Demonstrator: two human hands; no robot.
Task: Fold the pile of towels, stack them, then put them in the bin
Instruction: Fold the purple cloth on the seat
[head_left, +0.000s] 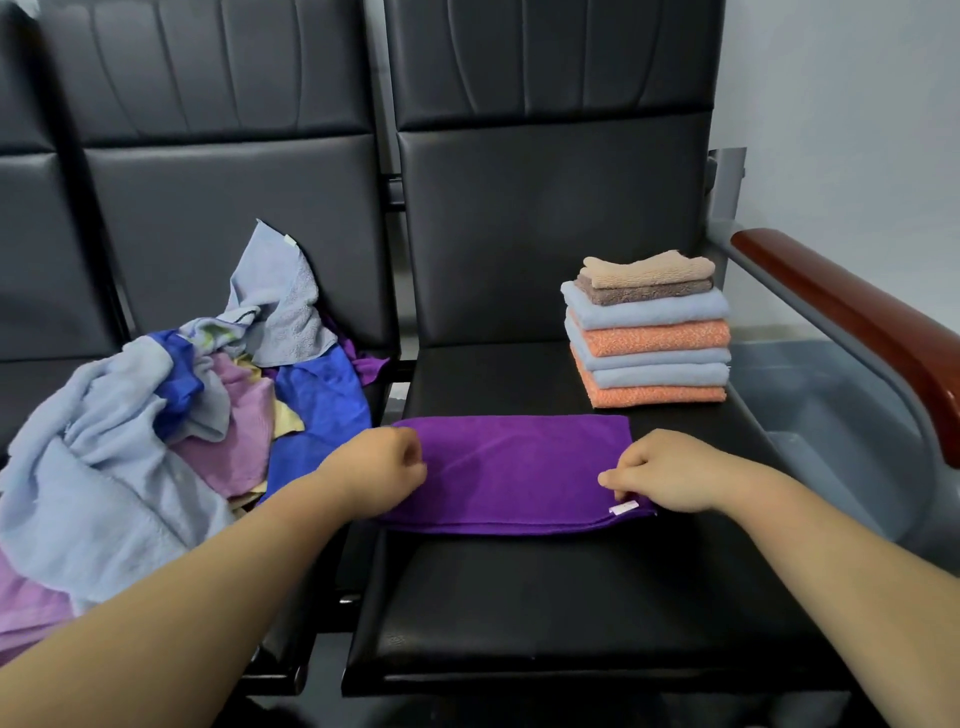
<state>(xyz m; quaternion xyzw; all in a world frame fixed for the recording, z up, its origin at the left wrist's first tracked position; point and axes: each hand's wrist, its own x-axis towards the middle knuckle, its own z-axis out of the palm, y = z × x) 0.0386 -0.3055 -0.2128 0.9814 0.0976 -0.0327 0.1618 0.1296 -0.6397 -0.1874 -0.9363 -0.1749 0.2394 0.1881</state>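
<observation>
While both hands are on the purple towel, I note its state: folded into a long flat rectangle, lying crosswise on the black seat of the bench, roughly mid-seat, long edges running left to right. Layered edges show along the near side.

Left hand: at the towel's left end, fingers curled in, gripping the cloth at that short edge. Knuckles face up; fingertips are hidden, so the exact pinch cannot be read.

Right hand: at the towel's right end, thumb and fingers pinching the near right corner, just beside a small white tag sewn at that corner.

Stack: folded towels on the same seat, far right, close to the backrest, apart from the purple towel. Top to bottom: beige, brown, light blue, orange, light blue, light blue, orange. Edges roughly aligned; the top two are smaller than the rest.

Pile: unfolded towels heaped on the neighbouring seat to the left: light blue, royal blue, lilac, pale yellow, a bit of purple. One light blue piece stands up against that seat's back.

Bin: grey, on the right beyond the bench, below the brown wooden armrest. Contents cannot be made out.
</observation>
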